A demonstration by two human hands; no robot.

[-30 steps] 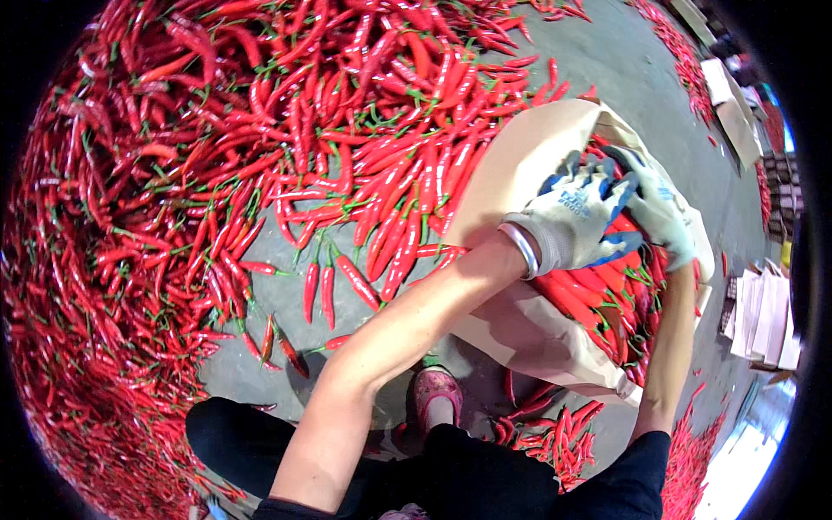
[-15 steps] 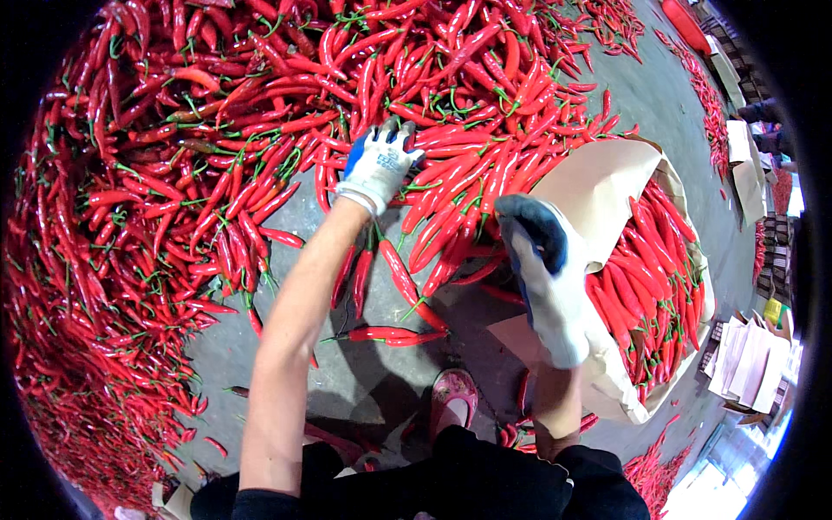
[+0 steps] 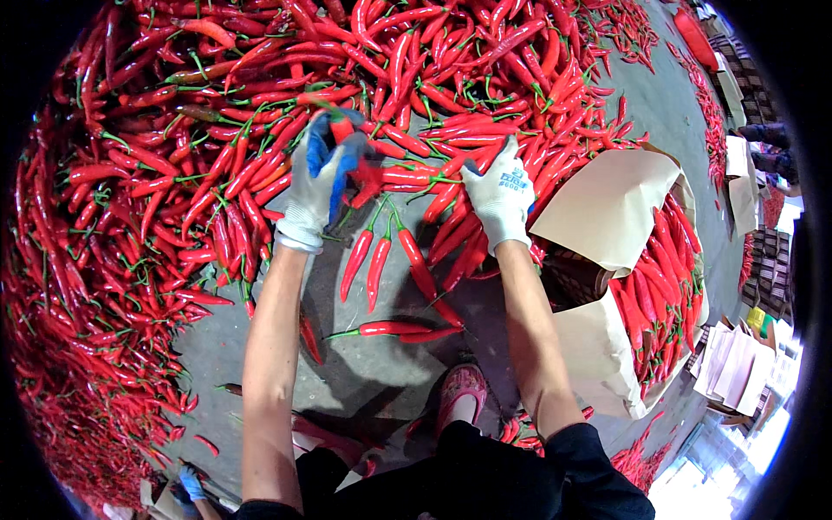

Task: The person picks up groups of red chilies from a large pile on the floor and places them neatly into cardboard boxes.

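Observation:
My left hand (image 3: 316,178), in a white glove with blue palm, is closed around red chili peppers (image 3: 344,130), blurred by motion. It is over the near edge of a large heap of red chilies (image 3: 286,65). My right hand (image 3: 503,192), in a similar glove, rests on chilies right of it, thumb and forefinger apart; its other fingers are partly hidden. Between my forearms, several loose chilies (image 3: 379,269) lie on the grey floor. Right of my right hand stands an open paper-lined box (image 3: 598,351), with chilies (image 3: 663,295) packed in its right part.
A brown paper flap (image 3: 611,208) leans up over the box. My pink shoe (image 3: 462,390) is on the floor below the loose chilies. At the lower left shows another person's blue-gloved hand (image 3: 191,481). Stacked crates (image 3: 767,269) and a pile of paper sheets (image 3: 735,364) stand far right.
My right hand has moved from beside the box up and left onto the chilies. My left hand has shifted left and now holds chilies.

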